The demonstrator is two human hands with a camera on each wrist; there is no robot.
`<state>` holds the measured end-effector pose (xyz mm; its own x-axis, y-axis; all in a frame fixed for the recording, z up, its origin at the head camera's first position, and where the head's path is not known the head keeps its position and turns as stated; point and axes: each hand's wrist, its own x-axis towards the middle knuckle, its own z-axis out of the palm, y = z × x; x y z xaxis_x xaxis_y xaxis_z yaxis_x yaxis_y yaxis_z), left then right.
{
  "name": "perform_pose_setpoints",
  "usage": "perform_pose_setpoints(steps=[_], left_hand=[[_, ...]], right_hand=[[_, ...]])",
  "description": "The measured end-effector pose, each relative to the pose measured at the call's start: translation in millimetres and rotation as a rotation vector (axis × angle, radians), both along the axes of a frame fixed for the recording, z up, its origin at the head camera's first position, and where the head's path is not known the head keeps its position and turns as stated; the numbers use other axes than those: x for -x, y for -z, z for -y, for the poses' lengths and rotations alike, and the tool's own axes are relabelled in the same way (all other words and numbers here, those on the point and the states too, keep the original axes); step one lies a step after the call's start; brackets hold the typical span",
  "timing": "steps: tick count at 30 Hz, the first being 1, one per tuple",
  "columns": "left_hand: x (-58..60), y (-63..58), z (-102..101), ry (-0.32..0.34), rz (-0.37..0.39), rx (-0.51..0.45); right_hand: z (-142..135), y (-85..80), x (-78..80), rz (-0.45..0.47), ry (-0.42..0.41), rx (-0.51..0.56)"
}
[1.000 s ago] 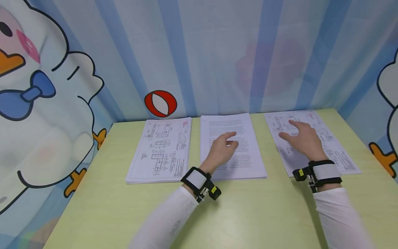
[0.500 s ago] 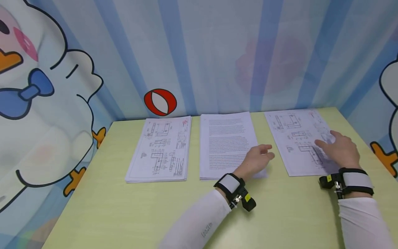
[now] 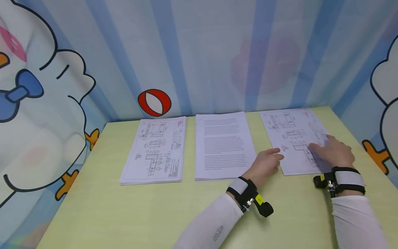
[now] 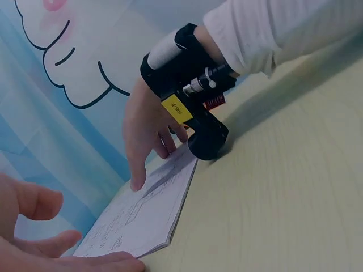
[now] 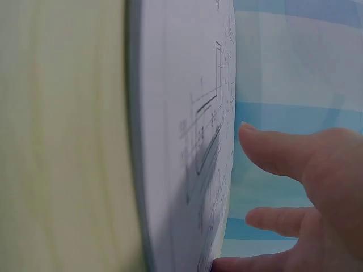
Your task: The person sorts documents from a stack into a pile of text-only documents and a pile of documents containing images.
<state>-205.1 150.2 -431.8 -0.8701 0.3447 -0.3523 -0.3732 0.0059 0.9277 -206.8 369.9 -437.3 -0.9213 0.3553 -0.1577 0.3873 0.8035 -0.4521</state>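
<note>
At the right of the table lies a thin stack of paper sheets [image 3: 292, 138] printed with technical drawings. My right hand [image 3: 334, 152] is at its right side, fingers near the right edge and thumb over the top sheet. The right wrist view has the right thumb [image 5: 278, 150] apart from the other fingers, above the sheets. My left hand [image 3: 264, 166] is low at the stack's left edge, its fingers pointing toward the paper. Loosely bent left fingers [image 4: 39, 201] show beside the sheets in the left wrist view. Neither hand grips anything.
A stack of text pages [image 3: 220, 145] lies in the middle, partly behind the left hand. Another stack of drawing sheets [image 3: 153, 152] lies further left. The light green table [image 3: 140, 214] ends at a striped blue curtain [image 3: 211, 62] printed with cartoon figures.
Both hands have moved right: the left from over the middle pages to the right stack's left edge, the right from above the drawings to their right side. The stacks keep their places.
</note>
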Motion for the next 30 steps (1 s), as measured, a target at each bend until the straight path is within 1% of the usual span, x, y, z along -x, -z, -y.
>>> perform_pose_setpoints(steps=[2, 5, 10, 14, 18, 22, 24, 27, 29, 30], left_hand=[[1.4, 1.4, -1.1, -0.041, 0.046, -0.084], [3.7, 3.8, -3.2, -0.082, 0.093, -0.135], [4.2, 2.7, -4.6, -0.127, 0.146, -0.151], [3.6, 2.9, -5.3, -0.168, 0.177, -0.166], [2.2, 5.3, -10.2, -0.185, 0.178, -0.175], [2.3, 8.1, -9.7, -0.182, 0.164, -0.179], [2.5, 8.7, -9.5, -0.173, 0.157, -0.179], [3.2, 8.7, -9.0, -0.16, 0.141, -0.166], [4.1, 8.7, -8.4, -0.158, 0.119, -0.139], [4.8, 9.2, -8.2, -0.16, 0.107, -0.122]], right_hand=[[1.3, 0.1, 0.7, -0.01, 0.008, -0.006], [0.9, 1.1, 2.8, -0.022, 0.029, -0.017], [-0.3, 2.1, 3.9, -0.034, 0.057, -0.011], [2.8, 1.4, 5.1, -0.074, 0.03, 0.012], [5.1, -2.1, 5.2, -0.111, -0.014, 0.095], [8.3, -4.5, 6.2, -0.096, -0.047, 0.166], [8.1, -4.3, 6.8, -0.091, -0.09, 0.196], [8.7, -3.5, 8.2, -0.083, -0.17, 0.278], [9.0, -3.5, 8.6, -0.075, -0.203, 0.332], [9.0, -4.0, 8.4, -0.067, -0.205, 0.357]])
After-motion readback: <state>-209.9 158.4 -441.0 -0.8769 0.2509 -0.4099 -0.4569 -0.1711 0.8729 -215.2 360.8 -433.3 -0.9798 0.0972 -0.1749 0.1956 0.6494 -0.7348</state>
